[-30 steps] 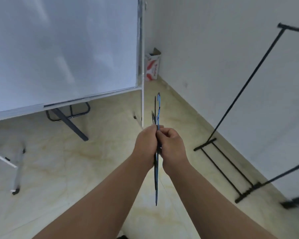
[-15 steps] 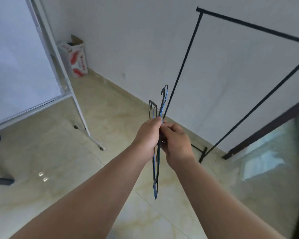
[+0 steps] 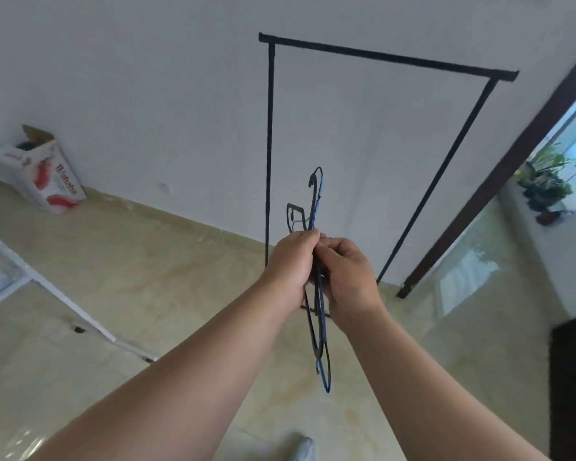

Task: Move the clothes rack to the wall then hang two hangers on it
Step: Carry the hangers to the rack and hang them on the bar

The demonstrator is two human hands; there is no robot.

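Left hand [image 3: 293, 261] and right hand [image 3: 346, 274] closed together around thin hangers [image 3: 316, 207], seemingly two

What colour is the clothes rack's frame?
Black, top bar and both uprights: clothes rack, clear against the white wall in the head view.

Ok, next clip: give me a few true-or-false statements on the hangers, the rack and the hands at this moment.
1. Both hands, left hand and right hand, have a grip on the bundle of thin dark wire hangers. True.
2. A hanger already hangs on the black metal clothes rack. False: its top bar is bare.
3. The rack stands by the white wall. True.
4. The red-and-white cardboard box sits right of the rack. False: it sits left.
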